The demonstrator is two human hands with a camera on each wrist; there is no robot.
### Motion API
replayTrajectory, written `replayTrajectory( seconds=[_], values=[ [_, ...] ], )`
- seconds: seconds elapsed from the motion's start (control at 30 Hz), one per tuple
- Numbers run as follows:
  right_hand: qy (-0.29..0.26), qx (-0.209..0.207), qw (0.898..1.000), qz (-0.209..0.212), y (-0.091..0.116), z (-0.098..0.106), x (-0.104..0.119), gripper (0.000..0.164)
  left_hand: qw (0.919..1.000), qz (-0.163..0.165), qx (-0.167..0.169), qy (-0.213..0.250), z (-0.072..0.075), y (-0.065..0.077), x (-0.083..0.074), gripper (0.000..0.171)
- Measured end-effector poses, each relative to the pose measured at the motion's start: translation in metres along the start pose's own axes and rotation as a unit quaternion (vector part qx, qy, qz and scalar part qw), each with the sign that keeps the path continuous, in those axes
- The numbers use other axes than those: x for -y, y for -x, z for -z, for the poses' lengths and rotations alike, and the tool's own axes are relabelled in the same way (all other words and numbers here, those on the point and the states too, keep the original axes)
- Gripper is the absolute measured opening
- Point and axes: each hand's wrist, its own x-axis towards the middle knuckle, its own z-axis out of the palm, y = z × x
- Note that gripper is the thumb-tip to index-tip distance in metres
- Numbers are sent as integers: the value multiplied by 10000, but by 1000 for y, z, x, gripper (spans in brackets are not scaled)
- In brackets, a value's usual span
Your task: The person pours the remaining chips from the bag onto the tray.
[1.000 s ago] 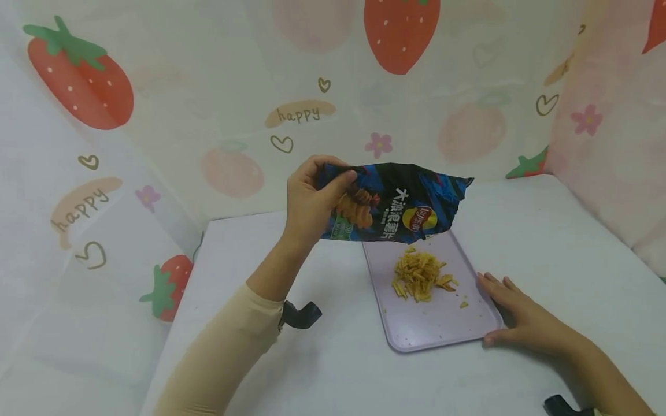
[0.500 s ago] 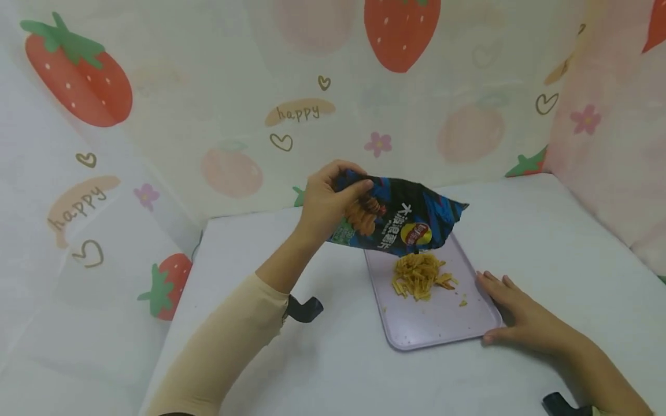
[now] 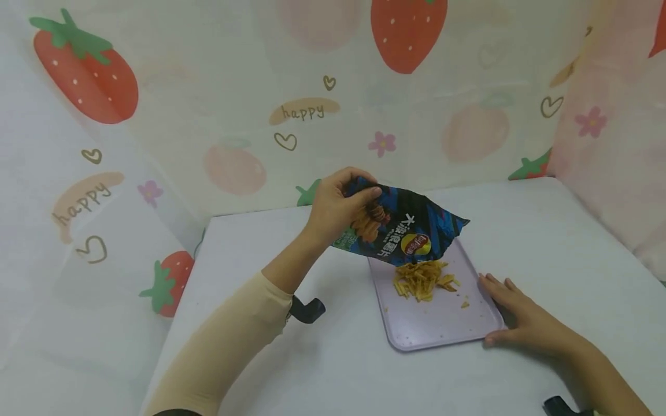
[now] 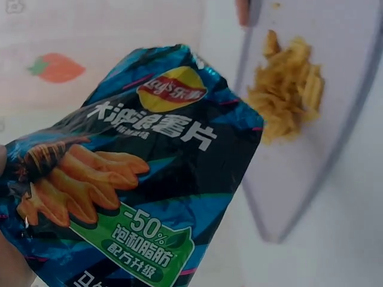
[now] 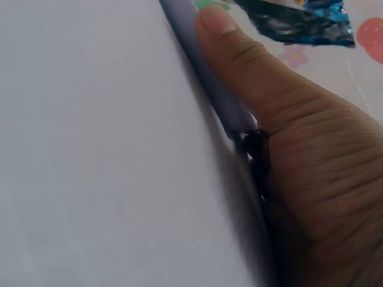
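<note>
My left hand (image 3: pixel 338 205) grips one end of a blue and black potato chip bag (image 3: pixel 400 225), thumb on its front. The bag slants down to the right over the far part of a lilac tray (image 3: pixel 442 329). On the tray lies a heap of yellow chip pieces (image 3: pixel 421 280), partly covered by the bag in the head view. In the left wrist view the bag's printed front (image 4: pixel 173 149) faces the camera, its top end toward the heap (image 4: pixel 287 89). My right hand (image 3: pixel 531 318) rests at the tray's near right corner, thumb against its edge (image 5: pixel 203 72).
The tray stands on a white-covered table (image 3: pixel 291 370). Small crumbs (image 3: pixel 465 304) lie on the tray beside the heap. Behind the table is a wall covering (image 3: pixel 234 86) printed with strawberries. A black curved piece (image 3: pixel 308 310) sticks out at the left wrist.
My left hand has moved right and down with the chip bag, whose far end tilts lower and now overlaps the top of the heap. The right hand stays at the tray.
</note>
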Motion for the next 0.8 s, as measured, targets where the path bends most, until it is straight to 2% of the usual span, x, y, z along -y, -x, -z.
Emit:
replayTrajectory(
  seconds=[0.07,0.2,0.4,0.57,0.8],
  values=[
    [-28,10,10000,-42,-1,0,-1,115,10000,-33,-16,-78,-2,0,2,15],
    [-49,38,9999,-129,-2,-1,-1,115,9995,-314,-67,-44,-2,-3,1,15],
    [22,55,9999,-119,-2,1,-1,116,9990,-418,-98,-118,-3,-7,-6,16],
    [-126,203,9989,-413,-3,3,0,117,9993,-312,-145,-164,-3,-7,-14,16],
    [-164,185,9989,-406,0,3,1,117,9993,3,-359,51,0,-1,-10,16]
  ],
)
